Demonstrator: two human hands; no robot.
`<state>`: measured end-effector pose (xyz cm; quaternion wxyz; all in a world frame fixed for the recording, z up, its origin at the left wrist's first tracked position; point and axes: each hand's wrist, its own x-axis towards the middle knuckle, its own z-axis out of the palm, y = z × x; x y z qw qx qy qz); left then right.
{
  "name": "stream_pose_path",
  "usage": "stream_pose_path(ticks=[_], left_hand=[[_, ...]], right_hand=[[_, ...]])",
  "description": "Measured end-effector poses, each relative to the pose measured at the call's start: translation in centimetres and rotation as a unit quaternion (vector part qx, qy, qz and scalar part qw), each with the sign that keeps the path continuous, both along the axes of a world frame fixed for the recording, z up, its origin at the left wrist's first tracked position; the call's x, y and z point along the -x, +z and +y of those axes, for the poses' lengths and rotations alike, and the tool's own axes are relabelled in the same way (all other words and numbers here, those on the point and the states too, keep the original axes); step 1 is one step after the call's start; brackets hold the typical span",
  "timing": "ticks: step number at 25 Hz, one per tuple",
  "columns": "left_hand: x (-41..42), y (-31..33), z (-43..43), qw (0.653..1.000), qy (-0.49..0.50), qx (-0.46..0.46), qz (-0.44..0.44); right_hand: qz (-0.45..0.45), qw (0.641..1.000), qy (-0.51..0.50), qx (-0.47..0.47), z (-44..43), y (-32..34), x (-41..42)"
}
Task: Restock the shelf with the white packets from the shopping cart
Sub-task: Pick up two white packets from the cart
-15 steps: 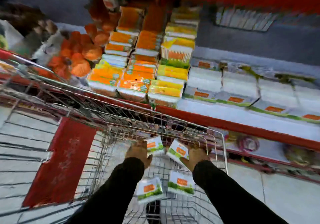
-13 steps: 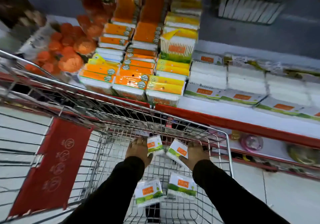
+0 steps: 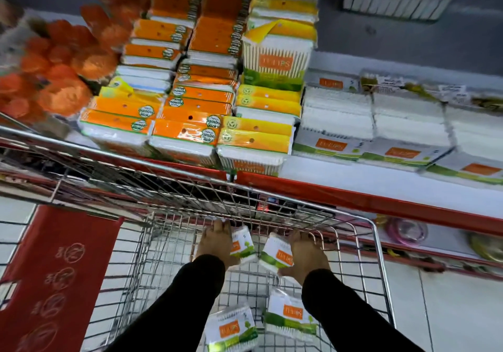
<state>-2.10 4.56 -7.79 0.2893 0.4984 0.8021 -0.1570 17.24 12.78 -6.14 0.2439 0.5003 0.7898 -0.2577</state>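
Note:
Both my hands are down inside the wire shopping cart (image 3: 377, 242). My left hand (image 3: 216, 244) grips a white packet (image 3: 242, 244) with an orange label and green band. My right hand (image 3: 306, 253) grips another white packet (image 3: 276, 255) of the same kind. Two more white packets (image 3: 231, 330) (image 3: 290, 317) lie on the cart floor below my black sleeves. On the shelf (image 3: 353, 177) above the cart, rows of the same white packets (image 3: 337, 123) are stacked to the right.
Orange and yellow packs (image 3: 187, 117) fill the shelf's middle, with orange round items (image 3: 60, 79) at the left. A red shelf edge (image 3: 381, 204) runs just beyond the cart's far rim. A red flap (image 3: 60, 270) hangs in the cart at left. White floor tiles lie on the right.
The view has tilted slightly downward and closer to the shelf. Both hands stay in the cart, closed more firmly on the two packets and lifted a little.

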Motion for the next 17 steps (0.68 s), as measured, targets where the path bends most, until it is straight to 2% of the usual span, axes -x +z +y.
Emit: stream_pose_path(ticks=[5,8,13,17], left_hand=[[-0.5,1.7,-1.3,0.996,0.067,-0.041,-0.049],[-1.2,4.6,-2.3,0.996,0.043,-0.06,-0.048],[-3.5,12.4,-4.7,0.994,0.017,-0.112,-0.012],[-5.5,19.8,-5.7,0.982,0.005,-0.185,-0.032]], right_hand=[[0.016,0.999,0.011,-0.042,-1.2,2.6,0.0],[0.007,0.999,0.018,-0.047,-1.8,5.2,-0.8],[0.001,0.997,0.03,-0.076,-3.1,12.4,-2.7],[0.042,0.992,0.021,-0.113,-3.8,19.8,-4.7]])
